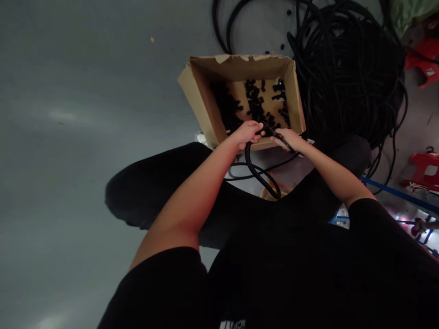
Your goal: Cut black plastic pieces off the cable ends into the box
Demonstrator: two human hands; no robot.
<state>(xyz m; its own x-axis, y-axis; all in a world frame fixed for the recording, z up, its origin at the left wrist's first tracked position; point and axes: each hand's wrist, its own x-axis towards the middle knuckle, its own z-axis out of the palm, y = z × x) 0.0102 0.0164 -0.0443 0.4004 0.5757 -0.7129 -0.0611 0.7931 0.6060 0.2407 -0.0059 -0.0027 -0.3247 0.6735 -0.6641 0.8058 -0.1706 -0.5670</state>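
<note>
My left hand is closed around a thick black hose, close to its end, over the near edge of a cardboard box. Below the hand the hose hangs in a bend in front of my legs. My right hand grips dark scissors, whose narrow blades point toward the hose end at my left fingers. Whether the blades touch the hose is too dark to tell. Many short black cut pieces lie inside the box under both hands.
A large heap of coiled black hose lies right of the box. Loose black bits are on the grey floor behind it. Red stools and a blue bar stand at the right. My folded legs flank the box's near side.
</note>
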